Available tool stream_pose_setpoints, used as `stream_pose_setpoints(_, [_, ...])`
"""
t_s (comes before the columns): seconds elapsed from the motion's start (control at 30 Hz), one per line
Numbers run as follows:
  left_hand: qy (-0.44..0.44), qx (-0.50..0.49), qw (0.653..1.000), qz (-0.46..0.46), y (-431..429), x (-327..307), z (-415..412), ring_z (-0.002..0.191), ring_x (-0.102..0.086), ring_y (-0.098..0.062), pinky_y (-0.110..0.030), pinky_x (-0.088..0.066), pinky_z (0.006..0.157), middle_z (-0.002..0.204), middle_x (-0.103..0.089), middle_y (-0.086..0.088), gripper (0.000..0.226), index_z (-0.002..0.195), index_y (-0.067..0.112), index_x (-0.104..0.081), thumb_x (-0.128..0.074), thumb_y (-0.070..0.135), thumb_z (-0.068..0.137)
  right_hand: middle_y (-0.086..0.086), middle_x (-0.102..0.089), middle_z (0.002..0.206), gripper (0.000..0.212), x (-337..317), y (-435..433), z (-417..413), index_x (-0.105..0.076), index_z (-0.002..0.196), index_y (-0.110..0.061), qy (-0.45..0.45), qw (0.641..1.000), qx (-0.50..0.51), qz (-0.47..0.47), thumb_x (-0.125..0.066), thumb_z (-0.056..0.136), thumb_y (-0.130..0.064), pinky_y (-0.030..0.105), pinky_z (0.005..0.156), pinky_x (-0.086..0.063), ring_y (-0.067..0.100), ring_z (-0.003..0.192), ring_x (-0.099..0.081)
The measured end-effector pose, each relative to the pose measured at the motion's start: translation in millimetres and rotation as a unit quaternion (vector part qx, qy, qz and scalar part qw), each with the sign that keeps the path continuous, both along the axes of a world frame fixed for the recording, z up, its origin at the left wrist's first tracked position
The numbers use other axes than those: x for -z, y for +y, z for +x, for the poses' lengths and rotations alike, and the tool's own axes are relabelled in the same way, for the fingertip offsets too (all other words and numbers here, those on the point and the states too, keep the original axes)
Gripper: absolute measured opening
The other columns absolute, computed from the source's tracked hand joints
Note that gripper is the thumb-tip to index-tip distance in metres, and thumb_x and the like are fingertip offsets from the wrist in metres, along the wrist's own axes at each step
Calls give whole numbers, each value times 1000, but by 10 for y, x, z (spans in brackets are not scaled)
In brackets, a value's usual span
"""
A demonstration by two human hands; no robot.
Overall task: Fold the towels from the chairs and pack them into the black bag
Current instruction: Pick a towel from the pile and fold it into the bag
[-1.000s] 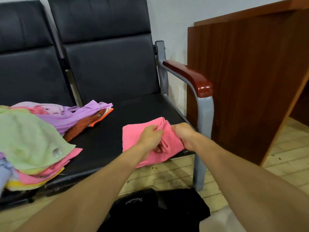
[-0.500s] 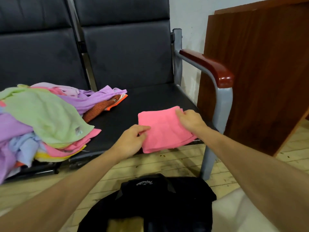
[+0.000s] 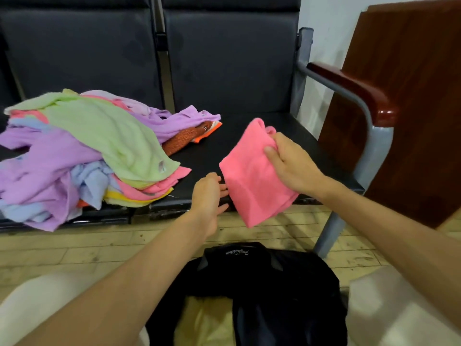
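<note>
My right hand grips a folded pink towel and holds it lifted off the black chair seat, its lower corner hanging past the seat's front edge. Just left of the towel, my left hand hovers with relaxed fingers and holds nothing. A heap of unfolded towels in green, purple, blue, pink and yellow covers the left seat. The black bag stands open on the floor between my knees, with a pale yellow cloth showing inside.
A grey metal armrest with a dark red wooden top closes the chair's right side. A brown wooden panel stands right of it. The floor is pale wood boards.
The pink towel lay flat on the seat under both hands; now my right hand has lifted it toward me. My left hand has let go of it.
</note>
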State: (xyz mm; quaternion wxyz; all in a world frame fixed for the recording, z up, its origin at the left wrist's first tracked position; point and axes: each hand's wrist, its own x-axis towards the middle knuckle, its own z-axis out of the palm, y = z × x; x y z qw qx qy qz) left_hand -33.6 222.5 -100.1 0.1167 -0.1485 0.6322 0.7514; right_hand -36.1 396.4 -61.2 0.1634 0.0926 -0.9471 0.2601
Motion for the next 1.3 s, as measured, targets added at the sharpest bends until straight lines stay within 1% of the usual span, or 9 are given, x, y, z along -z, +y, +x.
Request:
stream_pose_setpoints(0.1, [-17, 21, 999, 27, -119, -25, 46, 101, -60, -24, -43, -48, 86, 109, -61, -9, 47, 122, 12, -54, -32, 47, 100, -2, -48, 89, 26, -126, -246, 266, -41, 102, -11, -53, 983, -40, -174, -34, 104, -36, 39, 74, -44, 15, 81, -51])
stream_pose_setpoints(0.23, [-77, 92, 981, 154, -271, 94, 194, 98, -64, -23, -39, -51, 81, 113, -69, -6, 56, 121, 21, -62, -39, 63, 92, 0, -59, 104, 24, -87, -375, 562, -51, 106, -16, -105, 900, -11, -423, -40, 103, -37, 44, 92, -49, 20, 100, -59])
stream_pose_setpoints(0.33, [-120, 106, 968, 191, -299, 198, 416, 94, -67, -26, -38, -52, 79, 103, -73, -8, 43, 116, 15, -66, -58, 47, 89, 9, -64, 120, 26, 2, -351, 729, -58, 118, -16, -139, 851, 34, -506, -45, 102, -31, 48, 95, -51, 29, 111, -62])
stream_pose_setpoints(0.47, [-123, 125, 977, 119, -396, 344, 710, 93, -66, -30, -41, -54, 82, 107, -71, -14, 37, 115, 10, -65, -66, 29, 83, 11, -69, 99, 22, 255, -267, 948, -63, 94, -16, -202, 813, 104, -536, -45, 102, -27, 40, 76, -55, 28, 90, -66])
stream_pose_setpoints(0.63, [-54, 121, 991, 3, -412, 433, 799, 77, -66, -21, -28, -54, 63, 90, -70, -10, 21, 104, 7, -64, -60, 16, 85, 7, -68, 94, 23, 863, -211, 1056, -62, 94, -17, -244, 853, 149, -437, -44, 103, -26, 29, 69, -50, 21, 85, -63])
stream_pose_setpoints(0.83, [38, 214, 946, -241, -276, 981, 741, 87, -61, -19, -35, -52, 77, 98, -65, -7, 9, 87, 25, -54, -50, 17, 89, -1, -62, 94, 25, 1702, -167, 1100, -55, 115, -12, -327, 875, 155, -322, -37, 105, -26, 18, 63, -45, 8, 83, -59])
stream_pose_setpoints(1.03, [-55, 312, 896, -310, -203, 1912, 695, 108, -59, -25, -41, -50, 94, 116, -60, -3, 48, 126, 19, -50, -50, 33, 80, 13, -63, 116, 23, 2573, -47, 1225, -60, 116, -8, -399, 864, 179, -251, -50, 98, -19, 33, 88, -47, 32, 110, -60])
stream_pose_setpoints(1.2, [-116, 331, 886, -303, -44, 2524, 853, 116, -51, -19, -12, -41, 80, 127, -52, -2, 47, 136, 14, -44, -54, 22, 91, 20, -58, 122, 32, 2978, 81, 1314, -47, 127, -3, -457, 864, 168, -131, -40, 98, -15, 39, 92, -47, 34, 107, -58])
stream_pose_setpoints(1.3, [-158, 332, 879, -302, 6, 2953, 920, 127, -48, -26, -34, -40, 105, 140, -48, -11, 58, 143, 14, -38, -56, 27, 89, 18, -53, 131, 42, 3129, 128, 1356, -32, 143, -9, -489, 860, 122, -79, -36, 102, -19, 34, 94, -45, 30, 112, -56])
